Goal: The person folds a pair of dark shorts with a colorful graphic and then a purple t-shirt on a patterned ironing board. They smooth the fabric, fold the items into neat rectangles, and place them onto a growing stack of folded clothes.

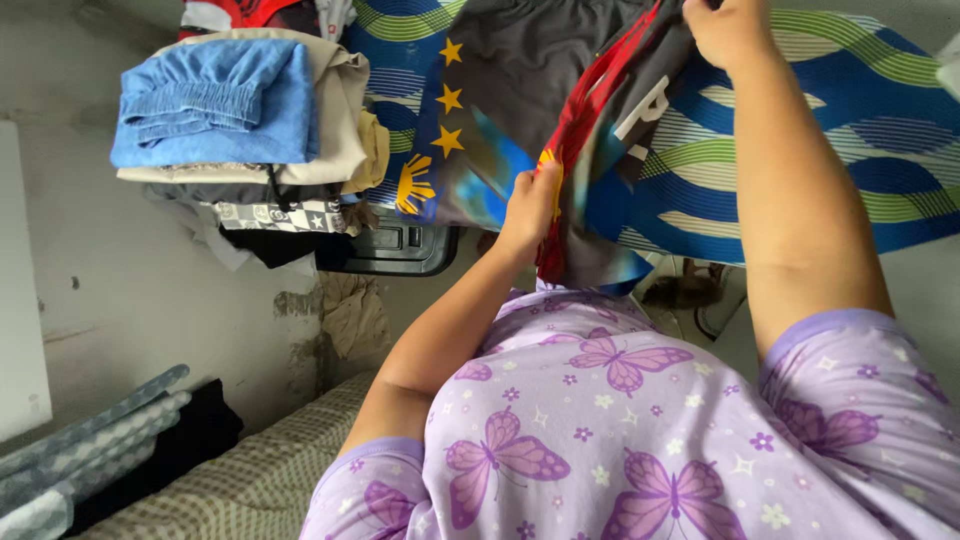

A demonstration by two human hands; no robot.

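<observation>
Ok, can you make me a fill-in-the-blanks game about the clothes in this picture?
1. Both hands, the left hand and the right hand, grip a dark garment with yellow ____ printed on it.
2. The top piece of the folded pile is coloured ____.
3. The person's purple top is printed with ____.

Missing words: stars; blue; butterflies

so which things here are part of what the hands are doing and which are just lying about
In hand:
left hand
right hand
dark garment with yellow stars

Lying about:
folded clothes stack
blue jeans on top
wave-patterned mat
black crate
</observation>
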